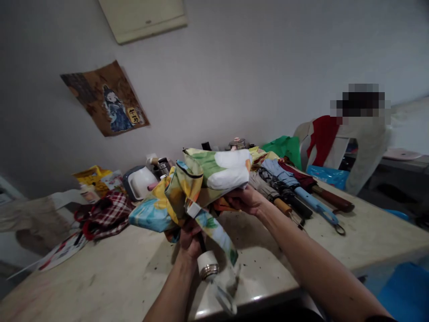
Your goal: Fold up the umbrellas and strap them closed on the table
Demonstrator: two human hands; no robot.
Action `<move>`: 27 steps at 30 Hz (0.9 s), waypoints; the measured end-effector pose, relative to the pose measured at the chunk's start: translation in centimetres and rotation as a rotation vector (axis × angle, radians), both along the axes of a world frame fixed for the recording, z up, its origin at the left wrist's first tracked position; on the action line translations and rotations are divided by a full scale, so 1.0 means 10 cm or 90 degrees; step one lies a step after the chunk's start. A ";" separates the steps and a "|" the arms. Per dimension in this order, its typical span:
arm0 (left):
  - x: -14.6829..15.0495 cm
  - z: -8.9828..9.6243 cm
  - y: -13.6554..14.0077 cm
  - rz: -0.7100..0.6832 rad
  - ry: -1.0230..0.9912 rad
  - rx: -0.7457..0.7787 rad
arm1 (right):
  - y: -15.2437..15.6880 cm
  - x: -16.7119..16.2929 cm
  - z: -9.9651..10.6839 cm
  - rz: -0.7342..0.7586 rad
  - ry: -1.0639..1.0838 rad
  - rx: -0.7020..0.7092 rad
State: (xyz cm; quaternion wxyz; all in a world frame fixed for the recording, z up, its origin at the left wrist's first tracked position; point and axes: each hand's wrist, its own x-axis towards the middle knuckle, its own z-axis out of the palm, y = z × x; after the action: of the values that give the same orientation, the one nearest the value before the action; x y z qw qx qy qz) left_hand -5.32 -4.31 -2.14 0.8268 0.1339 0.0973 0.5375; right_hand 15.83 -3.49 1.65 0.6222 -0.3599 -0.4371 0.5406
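Observation:
A floral umbrella [224, 167] in yellow, blue, green and white is held above the table, its canopy loosely bunched. My left hand [190, 241] is closed under the canopy, around the umbrella just above its white handle [207, 264]. A silvery wrist strap [225, 297] dangles from that handle. At the right of the canopy, my right hand [247, 200] has its fingers closed on the fabric, partly hidden beneath it. A loose floral closing band [216, 232] with a white tab hangs down between both hands.
Several folded umbrellas, among them a light blue one [310, 201], lie to the right on the table [117, 273]. Behind are a plaid cloth item [112, 212], a white kettle-like container [142, 181] and a green bag [284, 148]. A person [363, 138] is at the far right.

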 end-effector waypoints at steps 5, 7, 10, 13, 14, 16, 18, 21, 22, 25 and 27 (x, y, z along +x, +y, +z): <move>0.01 0.08 -0.10 -0.020 -0.058 0.015 | -0.04 -0.02 0.01 -0.061 -0.018 0.083; 0.04 0.11 -0.13 -0.015 -0.052 0.017 | -0.08 -0.06 0.04 -0.019 -0.064 0.129; 0.10 0.15 -0.15 0.006 -0.025 0.030 | -0.16 -0.16 0.06 0.057 -0.104 0.179; 0.13 0.17 -0.15 0.012 0.020 0.047 | -0.21 -0.23 0.07 0.060 -0.083 0.196; 0.14 0.17 -0.15 0.014 0.038 0.046 | -0.21 -0.24 0.08 0.054 -0.075 0.205; 0.14 0.17 -0.14 0.026 0.072 0.028 | -0.22 -0.23 0.09 0.031 -0.066 0.229; 0.13 0.16 -0.14 0.030 0.092 0.006 | -0.22 -0.22 0.10 -0.008 -0.053 0.248; 0.12 0.15 -0.13 0.024 0.077 -0.019 | -0.22 -0.25 0.08 -0.028 -0.065 0.259; 0.12 0.15 -0.13 0.029 0.066 -0.024 | -0.22 -0.28 0.06 -0.012 -0.082 0.259; 0.12 0.12 -0.10 0.061 0.056 -0.043 | -0.21 -0.39 -0.02 0.035 -0.131 0.261; 0.12 0.10 -0.08 0.074 0.081 -0.042 | -0.22 -0.45 -0.06 0.026 -0.142 0.253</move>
State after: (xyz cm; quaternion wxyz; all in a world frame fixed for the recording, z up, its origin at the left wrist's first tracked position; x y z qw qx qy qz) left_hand -4.08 -5.10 -1.13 0.7902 0.1349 0.1749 0.5717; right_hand 11.36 -5.67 1.04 0.6177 -0.2791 -0.6080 0.4133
